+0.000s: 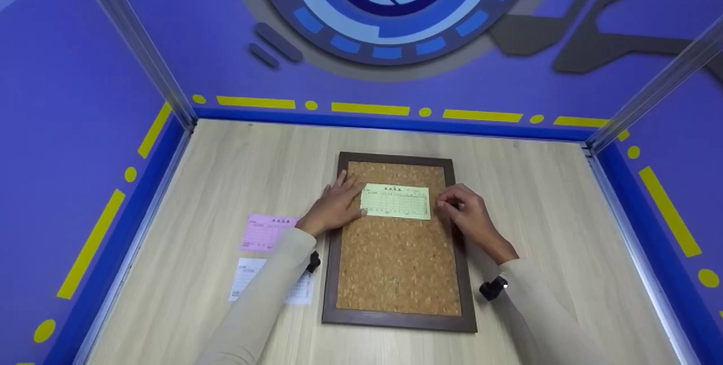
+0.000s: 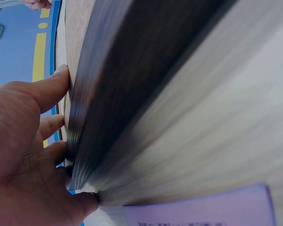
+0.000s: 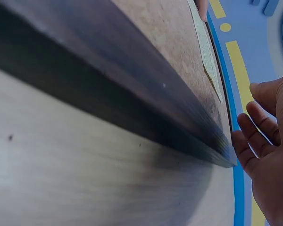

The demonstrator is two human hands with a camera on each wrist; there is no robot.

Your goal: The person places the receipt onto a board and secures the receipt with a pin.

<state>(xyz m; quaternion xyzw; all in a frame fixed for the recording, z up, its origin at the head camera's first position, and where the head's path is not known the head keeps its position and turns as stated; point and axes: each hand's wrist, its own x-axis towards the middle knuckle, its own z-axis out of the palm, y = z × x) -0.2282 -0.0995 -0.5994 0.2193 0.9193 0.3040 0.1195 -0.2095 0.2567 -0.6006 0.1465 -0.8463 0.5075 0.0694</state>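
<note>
Slip (image 1: 395,202) lies long axis crosswise on corkboard (image 1: 398,269); spread left grip (image 1: 337,205) touches it; right grip (image 1: 469,215) beside it, hold unclear.

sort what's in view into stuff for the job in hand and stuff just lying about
Likely part of the job:
- framed cork board
- pale green slip, lying on the cork
- left hand, at the slip's left edge
- right hand, near its right edge

Lying about, seemingly unused now:
- pink slip, left of the board
- white slip, partly hidden by a sleeve
</note>
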